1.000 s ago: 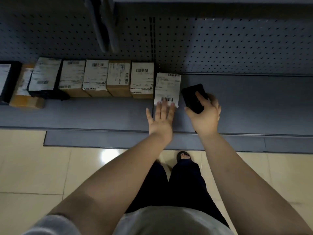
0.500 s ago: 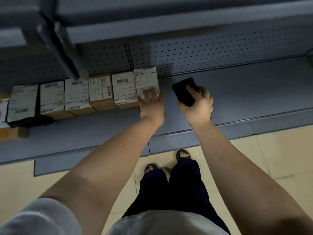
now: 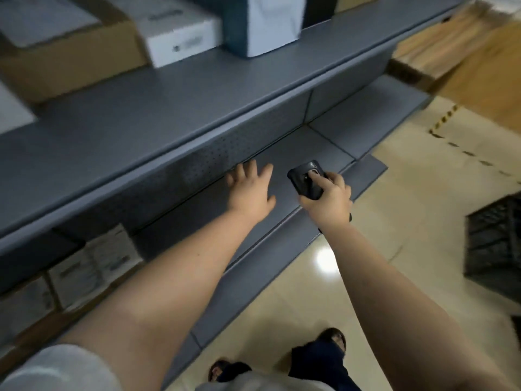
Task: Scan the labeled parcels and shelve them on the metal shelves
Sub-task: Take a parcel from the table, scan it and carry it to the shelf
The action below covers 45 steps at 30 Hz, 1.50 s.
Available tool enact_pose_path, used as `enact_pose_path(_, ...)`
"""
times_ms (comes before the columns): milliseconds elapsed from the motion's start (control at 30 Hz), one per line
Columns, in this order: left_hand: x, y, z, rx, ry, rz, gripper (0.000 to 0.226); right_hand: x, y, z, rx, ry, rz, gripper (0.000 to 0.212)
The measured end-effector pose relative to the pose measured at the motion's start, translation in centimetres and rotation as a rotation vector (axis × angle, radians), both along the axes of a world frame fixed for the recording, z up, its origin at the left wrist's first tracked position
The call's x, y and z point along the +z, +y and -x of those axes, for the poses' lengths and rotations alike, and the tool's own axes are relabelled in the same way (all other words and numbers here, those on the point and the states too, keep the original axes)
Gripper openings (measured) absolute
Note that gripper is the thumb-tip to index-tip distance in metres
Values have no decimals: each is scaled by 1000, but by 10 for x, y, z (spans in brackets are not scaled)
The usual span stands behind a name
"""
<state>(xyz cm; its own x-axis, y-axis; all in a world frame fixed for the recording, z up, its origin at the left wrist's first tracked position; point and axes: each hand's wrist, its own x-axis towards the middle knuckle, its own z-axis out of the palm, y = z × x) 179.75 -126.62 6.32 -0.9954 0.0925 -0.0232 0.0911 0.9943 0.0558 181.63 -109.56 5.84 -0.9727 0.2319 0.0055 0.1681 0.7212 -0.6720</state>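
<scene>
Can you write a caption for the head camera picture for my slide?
Right hand holds a black scanner while the empty left hand hovers over the bottom metal shelf.

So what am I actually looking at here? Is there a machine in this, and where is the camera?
No machine here: these are a person's two bare arms, filmed by a wide-angle camera worn on the head, looking forward and down. That is why you also see dark trousers and sandalled feet at the bottom.

The left hand is open with fingers spread, reaching over the grey metal lower shelf and holding nothing. The right hand grips a black handheld scanner.

Labelled cardboard parcels sit in a row on the lower shelf at the left, partly hidden under the grey metal upper shelf. That upper shelf carries more boxes, including a white box; the blur hides their details. A black plastic crate stands on the pale tiled floor at the right.
</scene>
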Motion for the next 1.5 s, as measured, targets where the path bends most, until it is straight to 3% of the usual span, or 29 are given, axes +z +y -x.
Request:
enact_pose_path(233, 41, 205, 79, -175, 163, -7, 66, 40, 196, 51, -172, 61, 3, 59)
enact_pose_path(533, 48, 428, 162, -296, 169, -56, 60, 68, 411, 110, -277, 53, -64, 59)
enact_pose_path(800, 41, 564, 262, -435, 159, -80, 58, 56, 536, 190, -384, -23, -64, 59)
enact_pose_path(1167, 23, 749, 475, -589, 89, -79, 63, 50, 706, 369, -580, -84, -100, 61)
enact_pose_path(1500, 16, 938, 630, -583, 117, -130, 59, 41, 884, 526, -561, -62, -122, 61)
